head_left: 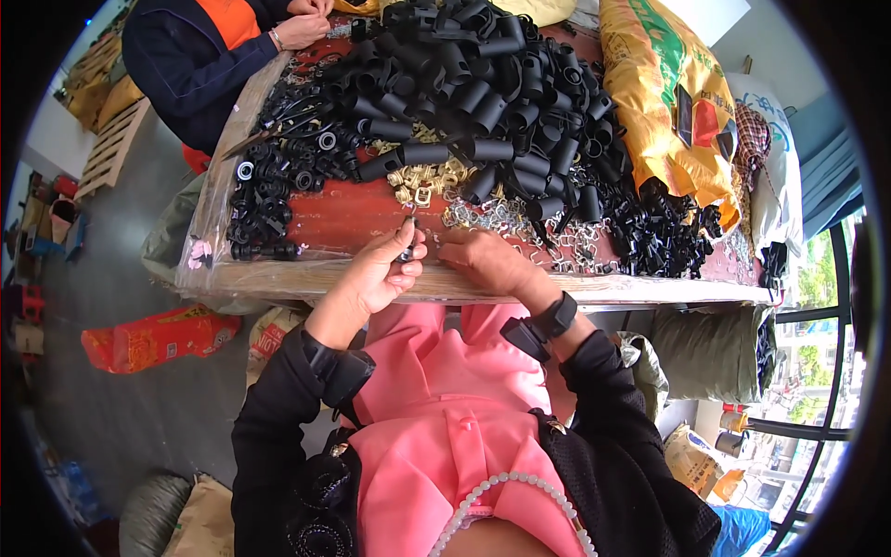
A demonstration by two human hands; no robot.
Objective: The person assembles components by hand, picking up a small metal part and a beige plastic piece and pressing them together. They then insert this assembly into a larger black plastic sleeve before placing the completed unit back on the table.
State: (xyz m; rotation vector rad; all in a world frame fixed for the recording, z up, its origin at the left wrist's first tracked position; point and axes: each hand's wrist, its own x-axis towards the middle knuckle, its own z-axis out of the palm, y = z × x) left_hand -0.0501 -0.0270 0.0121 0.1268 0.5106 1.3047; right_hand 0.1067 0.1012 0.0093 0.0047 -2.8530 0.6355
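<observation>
My left hand (382, 269) is closed on a small black plastic part (406, 252), pinched upright between thumb and fingers above the table's near edge. Just to its right, my right hand (492, 264) rests low over the red tabletop with its fingers bent together; whatever they hold, if anything, is hidden. Beyond the left hand lie cream-coloured plastic fittings (436, 176). Small bent metal clips (483, 215) are scattered beside the right hand. A large heap of black plastic tubes (483, 102) rises behind them.
Black ring-shaped fittings (264, 200) cover the table's left side. Small black clips (659, 232) lie at the right, by a yellow woven sack (664, 102). A wooden rim (371, 278) edges the table. Another person's hand (302, 31) is at the far left; a red bag (158, 339) lies on the floor.
</observation>
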